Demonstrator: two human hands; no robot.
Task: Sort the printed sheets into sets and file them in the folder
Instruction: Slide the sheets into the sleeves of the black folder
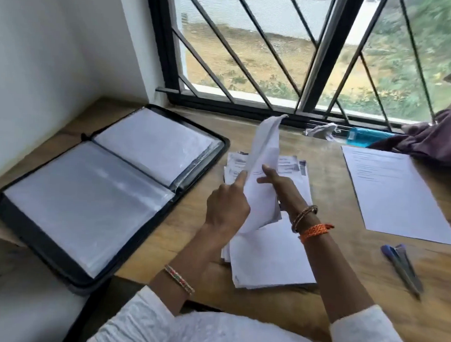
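A black zip folder [203, 175] with clear plastic sleeves lies open at the left of the wooden table [371, 259]. In the middle sits a loose pile of printed sheets [272, 257]. My left hand [226, 207] grips a curled white sheet [263, 146] lifted upright over the pile. My right hand [277, 180] holds the same sheet from the right side, fingers on its face. One printed sheet [398, 193] lies flat by itself at the right.
Two pens [403, 269] lie near the table's right front. By the barred window [251, 54] at the back are a crumpled white scrap [322, 130], a blue object [364, 136] and purple cloth [440, 140]. A white wall stands at the left.
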